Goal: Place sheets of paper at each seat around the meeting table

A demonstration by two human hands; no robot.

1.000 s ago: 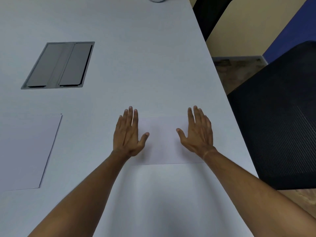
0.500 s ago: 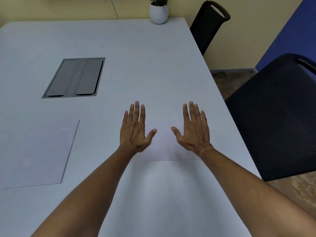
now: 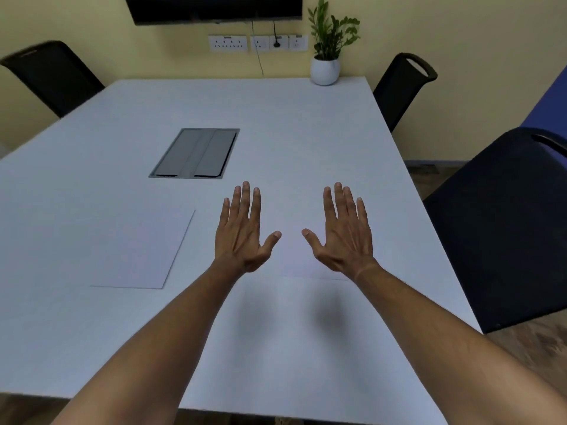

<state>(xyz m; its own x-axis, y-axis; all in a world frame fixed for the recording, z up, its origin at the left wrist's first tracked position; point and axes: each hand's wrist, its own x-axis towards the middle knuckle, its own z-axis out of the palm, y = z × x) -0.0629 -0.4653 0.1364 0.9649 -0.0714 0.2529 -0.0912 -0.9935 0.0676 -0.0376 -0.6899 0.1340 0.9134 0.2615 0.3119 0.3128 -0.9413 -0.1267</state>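
Observation:
Two white sheets lie flat on the white meeting table [image 3: 306,124]. One sheet of paper [image 3: 144,253] rests to the left. A second sheet [image 3: 294,256] lies between and under my hands, beside the near right chair [image 3: 503,228]. My left hand [image 3: 242,231] hovers palm down over that sheet's left edge, fingers spread, holding nothing. My right hand [image 3: 343,231] is held the same way over its right part, also with nothing in it. Whether the palms touch the paper I cannot tell.
A grey cable hatch [image 3: 196,154] is set into the table's middle. A potted plant [image 3: 326,62] stands at the far right corner. Black chairs stand at the far right [image 3: 402,84] and far left [image 3: 52,75]. A screen and wall sockets are on the far wall.
My view has tilted upward, bringing the far wall, plant and chairs into sight. Both hands have lifted slightly off the right sheet and stay spread.

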